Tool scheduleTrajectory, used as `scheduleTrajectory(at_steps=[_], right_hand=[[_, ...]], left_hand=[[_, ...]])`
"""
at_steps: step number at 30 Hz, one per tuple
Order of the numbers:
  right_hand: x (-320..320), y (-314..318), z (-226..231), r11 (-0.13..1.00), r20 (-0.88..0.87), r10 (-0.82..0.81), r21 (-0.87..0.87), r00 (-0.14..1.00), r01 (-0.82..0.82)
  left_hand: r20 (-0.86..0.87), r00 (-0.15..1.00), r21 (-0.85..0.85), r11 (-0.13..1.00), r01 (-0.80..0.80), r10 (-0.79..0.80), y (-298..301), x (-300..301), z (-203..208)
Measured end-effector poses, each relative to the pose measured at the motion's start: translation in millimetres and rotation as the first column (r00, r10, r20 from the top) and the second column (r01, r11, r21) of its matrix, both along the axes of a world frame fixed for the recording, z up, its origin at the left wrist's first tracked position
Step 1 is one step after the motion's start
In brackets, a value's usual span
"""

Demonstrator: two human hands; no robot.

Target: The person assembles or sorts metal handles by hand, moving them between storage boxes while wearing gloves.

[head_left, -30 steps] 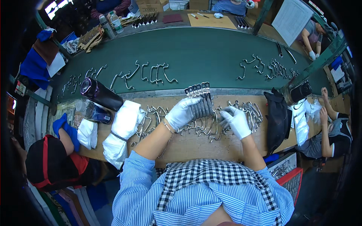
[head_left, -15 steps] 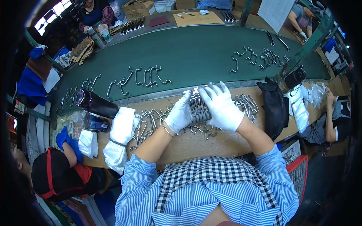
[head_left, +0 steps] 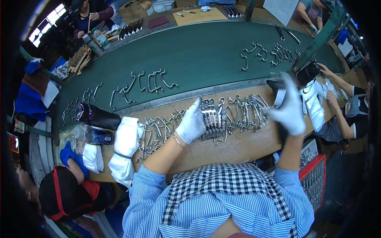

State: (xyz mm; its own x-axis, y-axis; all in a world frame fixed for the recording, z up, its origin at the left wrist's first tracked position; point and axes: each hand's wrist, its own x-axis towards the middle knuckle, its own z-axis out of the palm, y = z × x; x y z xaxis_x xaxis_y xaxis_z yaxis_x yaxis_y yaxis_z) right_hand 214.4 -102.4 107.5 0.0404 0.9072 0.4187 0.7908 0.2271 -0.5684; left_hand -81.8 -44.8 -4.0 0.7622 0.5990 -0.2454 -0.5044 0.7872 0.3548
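A row of shiny curved metal wrenches (head_left: 213,116) stands packed side by side on the workbench in front of me. My left hand (head_left: 192,122), in a white glove, is closed against the row's left side, thumb pointing up; some of its fingers are hidden by the metal. Off to the right, my white-gloved right hand (head_left: 289,109) is raised beside a dark bag, blurred by motion. Its thumb and fingers look spread, and I see nothing in it. Loose wrenches lie tangled on both sides of the row, a left heap (head_left: 155,133) and a right heap (head_left: 250,112).
Beyond the bench runs a green belt (head_left: 186,51) with scattered curved wrenches. To the left are a dark thermos (head_left: 97,116), a jar (head_left: 97,135) and a white wrapped bundle (head_left: 126,139). A green post stands at right. Other people sit left, right and across.
My right hand has left the row of wrenches and swung to the right. My left hand stays by the row, whose polished faces now show more. The view has shifted slightly.
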Motion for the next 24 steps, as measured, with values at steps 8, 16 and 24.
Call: scheduleTrajectory(at_steps=[8,16,24], right_hand=[[237,-300,-104,0.054,0.759,-0.637,-0.129,0.133,0.990],[229,-351,-140,-0.326,0.862,-0.500,-0.094,-0.087,0.941],[46,-80,-62,0.926,-0.335,-0.347,-0.272,0.876,0.263]], left_hand=[[-0.039,0.999,-0.077,0.997,-0.028,0.025,23,9,5],[-0.112,0.993,-0.048,0.999,0.015,-0.020,24,27,-3],[-0.467,0.872,0.564,0.809,0.165,0.148,15,14,22]])
